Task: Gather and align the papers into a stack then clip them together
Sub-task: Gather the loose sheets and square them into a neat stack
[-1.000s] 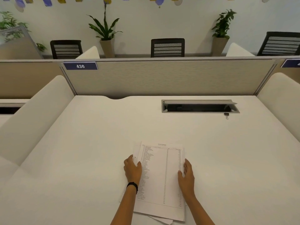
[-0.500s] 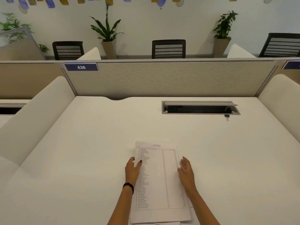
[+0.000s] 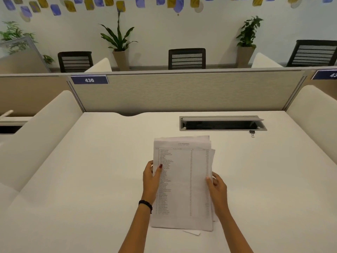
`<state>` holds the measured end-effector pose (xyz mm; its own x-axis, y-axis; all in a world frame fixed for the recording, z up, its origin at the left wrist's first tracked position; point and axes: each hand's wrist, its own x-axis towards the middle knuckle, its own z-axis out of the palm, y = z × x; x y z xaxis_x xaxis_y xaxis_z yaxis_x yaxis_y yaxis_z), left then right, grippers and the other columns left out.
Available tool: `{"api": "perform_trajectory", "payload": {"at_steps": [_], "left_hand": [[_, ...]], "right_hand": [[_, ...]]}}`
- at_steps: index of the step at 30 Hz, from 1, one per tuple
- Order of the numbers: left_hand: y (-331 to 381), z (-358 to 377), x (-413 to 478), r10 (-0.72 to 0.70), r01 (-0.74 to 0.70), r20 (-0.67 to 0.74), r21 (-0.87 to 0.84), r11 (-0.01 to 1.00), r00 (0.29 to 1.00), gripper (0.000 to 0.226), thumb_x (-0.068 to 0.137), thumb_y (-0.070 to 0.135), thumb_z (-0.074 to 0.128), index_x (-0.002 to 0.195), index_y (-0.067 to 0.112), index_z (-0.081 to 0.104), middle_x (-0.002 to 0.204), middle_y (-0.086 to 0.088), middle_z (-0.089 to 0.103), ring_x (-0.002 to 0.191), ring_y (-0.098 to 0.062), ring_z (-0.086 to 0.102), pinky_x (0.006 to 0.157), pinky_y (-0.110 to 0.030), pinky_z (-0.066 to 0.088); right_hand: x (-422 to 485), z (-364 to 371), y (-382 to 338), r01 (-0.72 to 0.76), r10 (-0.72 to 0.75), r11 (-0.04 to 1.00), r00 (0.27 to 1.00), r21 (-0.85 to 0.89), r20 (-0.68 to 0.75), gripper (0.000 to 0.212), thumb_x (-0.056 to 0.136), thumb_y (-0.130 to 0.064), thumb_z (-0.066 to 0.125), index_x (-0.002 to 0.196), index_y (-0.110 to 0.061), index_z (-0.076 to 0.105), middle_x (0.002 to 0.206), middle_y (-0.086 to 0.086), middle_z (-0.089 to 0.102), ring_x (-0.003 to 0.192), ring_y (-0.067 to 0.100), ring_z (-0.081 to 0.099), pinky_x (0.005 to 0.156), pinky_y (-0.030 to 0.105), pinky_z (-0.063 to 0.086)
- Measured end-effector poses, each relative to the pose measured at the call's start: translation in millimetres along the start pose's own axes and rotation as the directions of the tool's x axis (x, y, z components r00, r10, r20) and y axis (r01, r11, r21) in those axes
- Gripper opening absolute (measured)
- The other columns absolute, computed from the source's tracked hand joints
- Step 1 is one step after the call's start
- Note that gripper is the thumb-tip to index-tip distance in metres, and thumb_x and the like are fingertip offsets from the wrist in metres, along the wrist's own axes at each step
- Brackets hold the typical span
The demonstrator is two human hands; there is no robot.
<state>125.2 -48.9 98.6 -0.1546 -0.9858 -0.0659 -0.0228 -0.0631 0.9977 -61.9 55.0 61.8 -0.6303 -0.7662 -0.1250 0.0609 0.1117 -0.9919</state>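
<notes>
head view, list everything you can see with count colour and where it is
papers: several sheets, white, printed list on top, held over the desk's near middle, edges uneven
binder clip: one, black, on the desk just in front of the cable tray's right end
cable tray: one, grey, lid open, set into the desk's far right
desk: one, white
partition: one, beige, behind the desk
436 sign: one, blue, partition's top left
office chairs: three, black, beyond the partition
potted plants: three, green, by the far wall
left hand: black wristband, grips the papers' left edge
right hand: grips the right edge
</notes>
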Motion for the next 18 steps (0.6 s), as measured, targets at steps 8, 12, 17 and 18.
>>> {"api": "perform_trajectory", "payload": {"at_steps": [8,12,17,18], "left_hand": [[39.9,21.6,3.1,0.164,-0.171,-0.072,-0.104,0.980,0.984,0.015,0.092,0.025,0.052,0.104,0.018,0.055,0.102,-0.005,0.064,0.089,-0.022,0.065,0.069,-0.027,0.058],[58.7,29.2,1.5,0.245,-0.257,-0.094,-0.137,0.957,0.965,0.007,0.092,0.024,0.051,0.098,0.025,0.054,0.101,-0.002,0.062,0.093,-0.024,0.062,0.077,-0.034,0.058],[63.9,30.8,2.1,0.272,-0.292,-0.155,-0.124,0.948,0.950,0.030,0.089,0.026,0.055,0.118,0.022,0.050,0.109,0.003,0.060,0.100,-0.016,0.059,0.079,-0.020,0.056],[61.8,30.7,1.6,0.267,-0.288,-0.166,-0.120,0.950,0.949,0.034,0.088,0.023,0.056,0.121,0.018,0.049,0.110,0.001,0.060,0.102,-0.015,0.059,0.081,-0.018,0.055]], "right_hand": [[2.7,6.3,-58.1,0.231,-0.231,0.973,0.973,-0.031,-0.013,0.018,0.089,-0.012,0.055,0.107,-0.011,0.059,0.098,0.007,0.066,0.089,0.021,0.065,0.072,0.031,0.058],[1.9,14.5,-76.6,0.292,-0.291,0.956,0.956,0.006,-0.039,0.025,0.089,-0.014,0.054,0.113,-0.007,0.056,0.097,0.003,0.064,0.088,0.017,0.062,0.067,0.020,0.057],[2.1,17.3,-88.2,0.344,-0.343,0.939,0.937,0.003,-0.060,0.021,0.087,-0.012,0.057,0.107,-0.006,0.057,0.089,0.001,0.063,0.082,0.016,0.061,0.062,0.011,0.052],[2.5,16.0,-87.5,0.336,-0.335,0.942,0.940,0.004,-0.060,0.021,0.085,-0.013,0.060,0.106,-0.007,0.058,0.088,0.000,0.063,0.081,0.016,0.061,0.062,0.011,0.053]]}}
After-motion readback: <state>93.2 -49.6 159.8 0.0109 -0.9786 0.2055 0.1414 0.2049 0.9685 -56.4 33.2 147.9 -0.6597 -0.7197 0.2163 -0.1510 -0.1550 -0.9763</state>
